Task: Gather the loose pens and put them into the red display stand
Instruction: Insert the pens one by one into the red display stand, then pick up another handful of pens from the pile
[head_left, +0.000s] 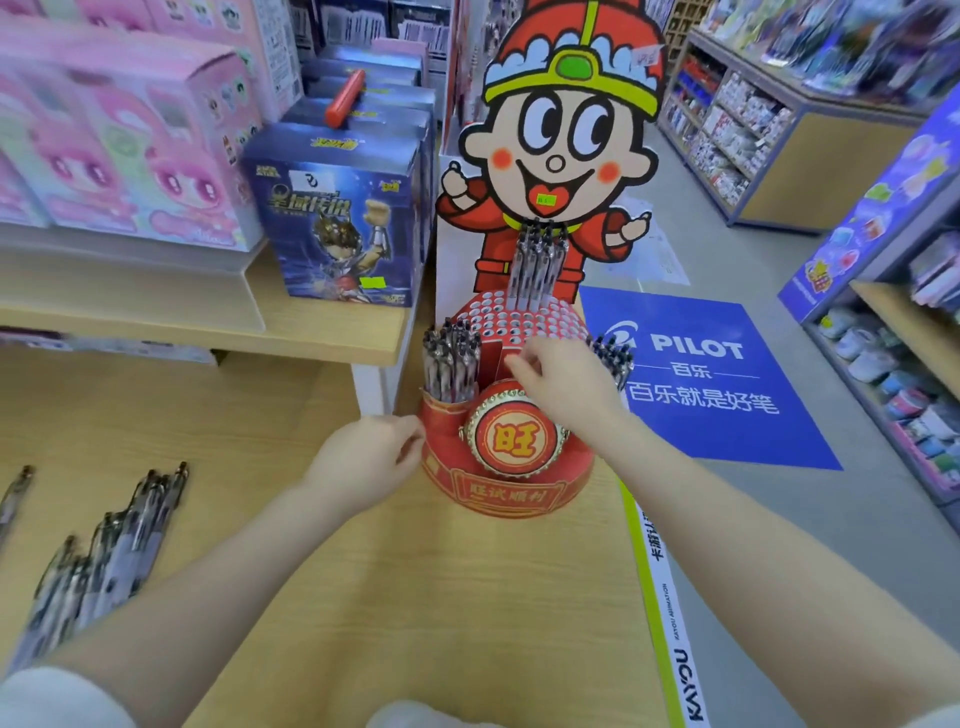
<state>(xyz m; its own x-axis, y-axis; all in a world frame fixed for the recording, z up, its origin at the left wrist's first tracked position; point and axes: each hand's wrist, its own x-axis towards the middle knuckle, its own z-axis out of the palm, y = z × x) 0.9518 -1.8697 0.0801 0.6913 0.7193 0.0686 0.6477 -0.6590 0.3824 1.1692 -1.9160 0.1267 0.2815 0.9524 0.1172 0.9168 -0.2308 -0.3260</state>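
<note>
The left hand (371, 457) grips the red display stand (506, 467) to steady it, the right hand (563, 387) hovers above, fingers seemingly empty, while loose pens (109, 545) lie far left on the table (415, 597).

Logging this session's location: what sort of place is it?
Most likely a stationery and toy shop: boxed toys on shelves, a pen-brand floor sticker, and a red display stand holding pens.
</note>
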